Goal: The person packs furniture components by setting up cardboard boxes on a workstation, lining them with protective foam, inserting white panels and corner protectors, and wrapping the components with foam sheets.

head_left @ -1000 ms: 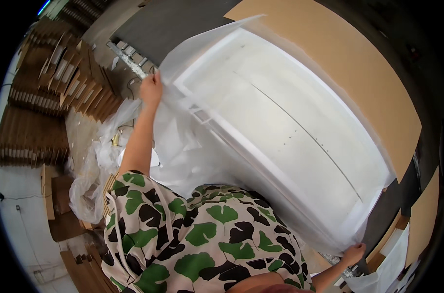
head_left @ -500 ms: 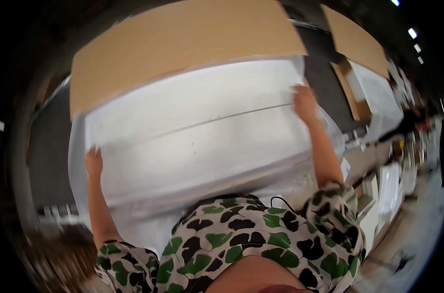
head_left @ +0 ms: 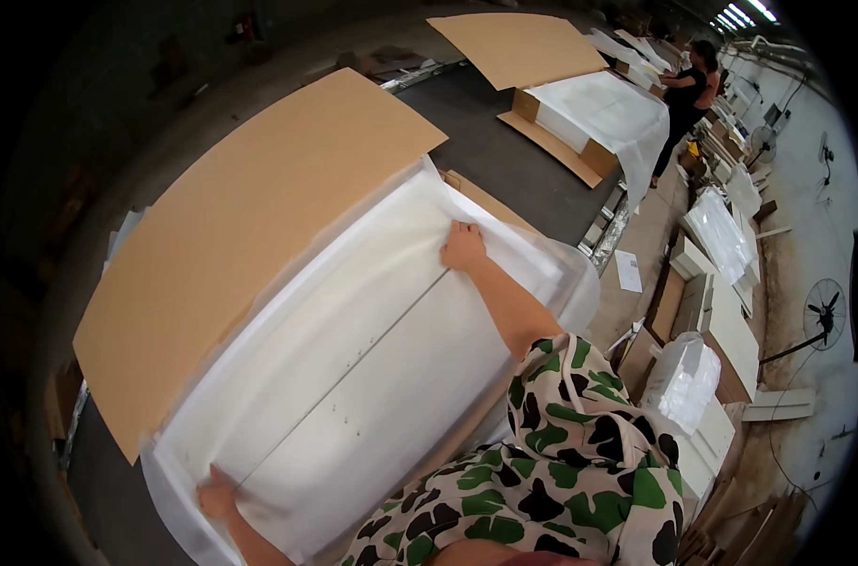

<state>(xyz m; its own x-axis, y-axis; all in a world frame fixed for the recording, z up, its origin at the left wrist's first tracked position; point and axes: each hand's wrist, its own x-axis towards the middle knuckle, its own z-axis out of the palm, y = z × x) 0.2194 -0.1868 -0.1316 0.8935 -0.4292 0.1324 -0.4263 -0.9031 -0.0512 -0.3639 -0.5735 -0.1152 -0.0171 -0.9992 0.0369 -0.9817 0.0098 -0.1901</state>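
In front of me lies a large open carton lined with white translucent wrapping sheet [head_left: 288, 377]. Pale flat panels show under the sheet, with a dark straight seam between them and a few small dark marks. My left hand [head_left: 218, 492] is at the near left end, its fingers closed on the sheet. At the far right end my right hand [head_left: 463, 247] has curled fingers gripping the sheet, and creases run out from it. The carton's brown cardboard flap [head_left: 259, 236] stands raised along the far side. Both hands' fingertips are partly hidden.
The carton rests on a dark conveyor belt [head_left: 467, 123]. Farther along it is another open carton [head_left: 561, 156] with white wrap hanging over. A person [head_left: 688, 104] stands beyond. Stacked white boards [head_left: 731, 330], a wrapped bundle [head_left: 682, 382] and a fan [head_left: 823, 311] are at right.
My view has turned to the right, so the carton now lies slantwise and the second carton and person show clearly. Both hands remain at the carton's two ends.
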